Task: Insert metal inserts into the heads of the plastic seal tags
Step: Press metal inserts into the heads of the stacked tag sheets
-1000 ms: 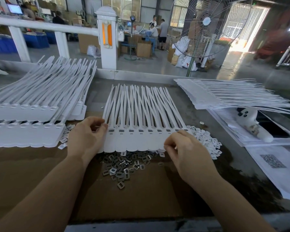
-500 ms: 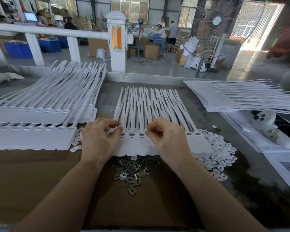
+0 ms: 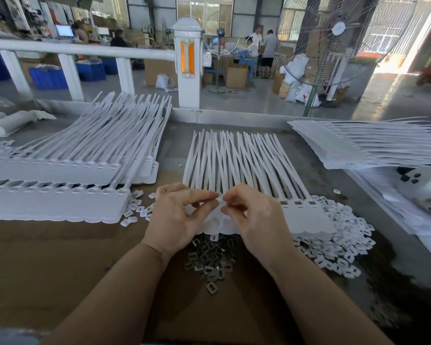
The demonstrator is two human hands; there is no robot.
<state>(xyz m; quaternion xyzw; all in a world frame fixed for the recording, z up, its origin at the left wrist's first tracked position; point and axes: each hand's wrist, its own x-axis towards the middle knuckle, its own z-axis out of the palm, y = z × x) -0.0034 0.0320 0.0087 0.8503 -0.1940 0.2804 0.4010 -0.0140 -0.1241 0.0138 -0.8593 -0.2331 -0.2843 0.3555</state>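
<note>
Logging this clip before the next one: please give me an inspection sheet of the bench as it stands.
Surface: brown cardboard sheet over a grey bench.
Job's things: seal tag strip at centre; metal inserts heaped in front of it.
Clutter: white plastic caps, tag stacks, papers.
Grippers: left hand and right hand pinch at the strip's heads; pinched piece unclear.
Cables: nothing seen.
Surroundings: white railing, pedestal fan, workers behind.

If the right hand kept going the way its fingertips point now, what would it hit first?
The right hand points left, so it would probably meet the left hand's fingertips first, almost touching over the seal tag strip. Whether a small piece lies between them is unclear.
</note>
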